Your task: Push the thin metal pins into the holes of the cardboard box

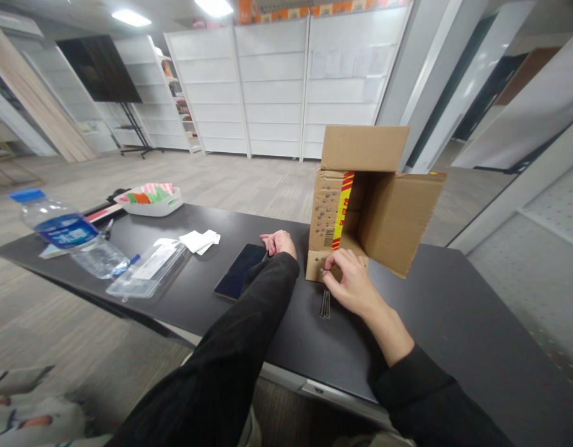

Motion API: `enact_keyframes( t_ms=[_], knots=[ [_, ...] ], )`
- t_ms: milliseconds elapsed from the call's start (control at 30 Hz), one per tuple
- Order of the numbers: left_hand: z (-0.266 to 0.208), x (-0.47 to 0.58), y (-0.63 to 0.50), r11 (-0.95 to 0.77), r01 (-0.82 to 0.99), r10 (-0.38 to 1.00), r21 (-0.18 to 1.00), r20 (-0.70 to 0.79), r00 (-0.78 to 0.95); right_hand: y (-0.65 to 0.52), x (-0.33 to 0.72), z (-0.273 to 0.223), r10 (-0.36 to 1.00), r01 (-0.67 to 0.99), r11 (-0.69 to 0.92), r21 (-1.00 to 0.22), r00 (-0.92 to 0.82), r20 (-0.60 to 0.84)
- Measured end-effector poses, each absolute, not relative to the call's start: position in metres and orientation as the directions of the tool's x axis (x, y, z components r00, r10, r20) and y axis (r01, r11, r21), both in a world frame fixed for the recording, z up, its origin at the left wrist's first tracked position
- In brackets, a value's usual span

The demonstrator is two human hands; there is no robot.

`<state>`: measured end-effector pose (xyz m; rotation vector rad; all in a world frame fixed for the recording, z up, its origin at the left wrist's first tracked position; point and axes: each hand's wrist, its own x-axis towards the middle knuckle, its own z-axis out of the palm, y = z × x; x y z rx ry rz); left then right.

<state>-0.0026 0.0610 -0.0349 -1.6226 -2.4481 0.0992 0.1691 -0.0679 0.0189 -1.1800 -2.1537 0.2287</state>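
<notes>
On the table stands an open cardboard box [326,239], its flaps spread and several round metal heads studding its left front panel. My right hand [349,279] is at the lower front flap [314,267], thumb and forefinger pinched on a thin nail [323,270] whose head points toward me. Just below that hand, several long nails [325,305] lie side by side on the table. My left hand [280,243] rests left of the box with its fingers loosely apart and nothing visible in them. Beside it lies a dark phone [239,271], partly covered by my left sleeve.
A clear plastic case [149,271] and white paper pieces [200,241] lie on the dark table [454,323]. Farther left are a water bottle [69,230] on its side and a white tray [151,207] with colourful packets. White shelving [272,93] stands behind.
</notes>
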Motion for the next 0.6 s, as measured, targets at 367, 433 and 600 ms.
enact_keyframes(
  t_ms=[367,433,600],
  knots=[
    [-0.034,-0.002,0.064,0.406,0.849,0.913,-0.340,0.104,-0.395,-0.053,0.178,0.010,0.740,0.587,0.592,-0.552,-0.125,0.661],
    [-0.034,-0.003,0.063,0.394,0.878,0.919,-0.271,0.115,-0.377,-0.052,0.179,0.011,0.746,0.573,0.580,-0.578,-0.088,0.661],
    [-0.036,-0.008,0.063,0.338,0.936,0.937,-0.094,0.124,-0.326,-0.051,0.180,0.010,0.742,0.538,0.573,-0.619,-0.021,0.670]
  ],
)
